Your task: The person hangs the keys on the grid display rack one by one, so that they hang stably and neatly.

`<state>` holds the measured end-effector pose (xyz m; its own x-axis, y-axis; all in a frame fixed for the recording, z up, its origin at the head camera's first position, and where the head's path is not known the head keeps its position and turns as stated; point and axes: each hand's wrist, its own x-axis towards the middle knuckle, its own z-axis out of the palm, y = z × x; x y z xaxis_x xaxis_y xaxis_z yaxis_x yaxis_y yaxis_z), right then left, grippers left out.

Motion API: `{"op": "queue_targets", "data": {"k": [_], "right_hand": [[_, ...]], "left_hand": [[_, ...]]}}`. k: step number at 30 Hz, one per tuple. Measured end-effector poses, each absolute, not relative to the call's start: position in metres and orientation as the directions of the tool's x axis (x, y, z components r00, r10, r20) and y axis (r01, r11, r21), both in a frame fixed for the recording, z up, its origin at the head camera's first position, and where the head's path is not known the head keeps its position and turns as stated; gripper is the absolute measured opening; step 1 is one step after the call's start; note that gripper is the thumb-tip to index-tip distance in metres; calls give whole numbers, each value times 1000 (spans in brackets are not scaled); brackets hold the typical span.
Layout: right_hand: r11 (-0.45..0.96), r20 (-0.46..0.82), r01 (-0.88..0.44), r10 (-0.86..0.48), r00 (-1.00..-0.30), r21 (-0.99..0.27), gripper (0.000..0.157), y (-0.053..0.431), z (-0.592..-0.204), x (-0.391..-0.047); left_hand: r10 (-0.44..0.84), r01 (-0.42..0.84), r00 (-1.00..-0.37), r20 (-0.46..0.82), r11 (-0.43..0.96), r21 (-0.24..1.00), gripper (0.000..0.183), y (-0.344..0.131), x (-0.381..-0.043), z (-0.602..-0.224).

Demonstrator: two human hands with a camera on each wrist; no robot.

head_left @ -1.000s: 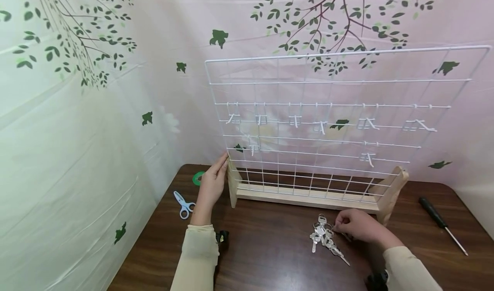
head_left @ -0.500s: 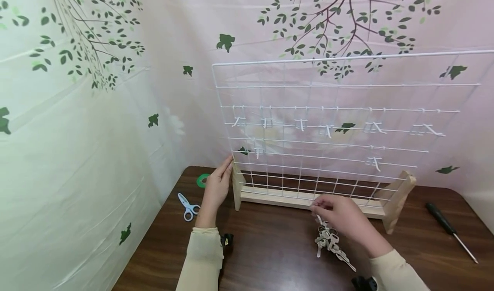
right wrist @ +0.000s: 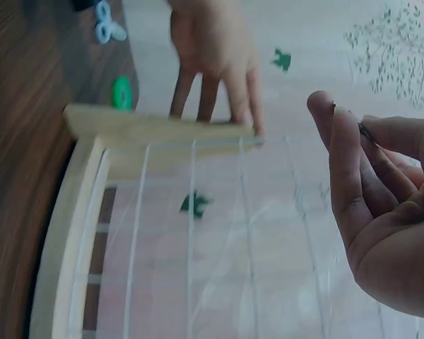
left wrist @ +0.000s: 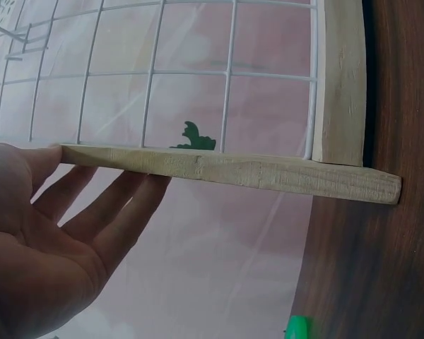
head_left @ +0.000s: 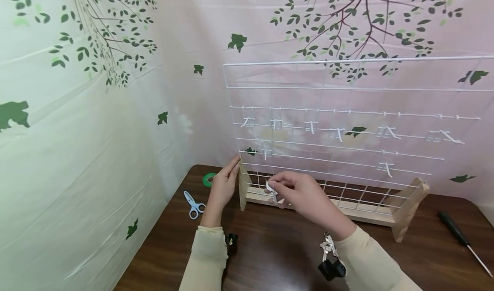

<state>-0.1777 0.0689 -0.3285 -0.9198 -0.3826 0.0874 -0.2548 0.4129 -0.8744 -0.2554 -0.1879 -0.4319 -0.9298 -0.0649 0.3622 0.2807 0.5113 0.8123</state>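
Observation:
My left hand (head_left: 224, 184) has its straight fingers (left wrist: 116, 201) against the outer face of the wooden side post (left wrist: 233, 173) of a white wire grid rack (head_left: 305, 175). Thumb and fingertips of my right hand (head_left: 299, 192) pinch a silvery key (head_left: 272, 191), in front of the rack's lower left part. In the right wrist view only a thin dark edge of that key (right wrist: 367, 132) shows between the fingertips. Several white hooks (head_left: 311, 127) hang on the grid, one (head_left: 266, 153) just above the right hand. More keys (head_left: 328, 244) lie on the table, partly hidden by the right sleeve and its black wrist camera.
Blue scissors (head_left: 194, 206) and a green tape roll (head_left: 209, 179) lie left of the rack. A black-handled screwdriver (head_left: 459, 235) is at the right of the brown table (head_left: 262, 256). A leaf-patterned curtain (head_left: 185, 124) hangs behind.
My right hand has lifted a key from the pile and carried it left and up, to the rack's lower left. The left hand stays on the post; the head view has shifted slightly left.

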Motion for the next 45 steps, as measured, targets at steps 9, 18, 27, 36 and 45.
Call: {"op": "queue_targets", "data": {"k": [9, 18, 27, 36, 45], "right_hand": [[261, 126, -247, -406, -905, -933, 26, 27, -294, -197], [114, 196, -242, -314, -929, -964, 30, 0, -273, -211], [6, 229, -239, -270, -935, -971, 28, -13, -266, -217], [-38, 239, -238, -254, -937, -971, 30, -17, -268, -223], [-61, 194, -184, -262, -946, -981, 32, -14, -271, -231]], "left_hand": [[-87, 256, -933, 350, 525, 812, 41, -188, -257, -430], [-69, 262, -935, 347, 524, 811, 42, -190, -257, -430], [-57, 270, -939, 339, 489, 830, 41, -191, -257, -430], [-53, 241, -951, 304, 488, 839, 41, -189, -258, -431], [-51, 260, -943, 330, 505, 823, 42, -191, -257, -430]]}}
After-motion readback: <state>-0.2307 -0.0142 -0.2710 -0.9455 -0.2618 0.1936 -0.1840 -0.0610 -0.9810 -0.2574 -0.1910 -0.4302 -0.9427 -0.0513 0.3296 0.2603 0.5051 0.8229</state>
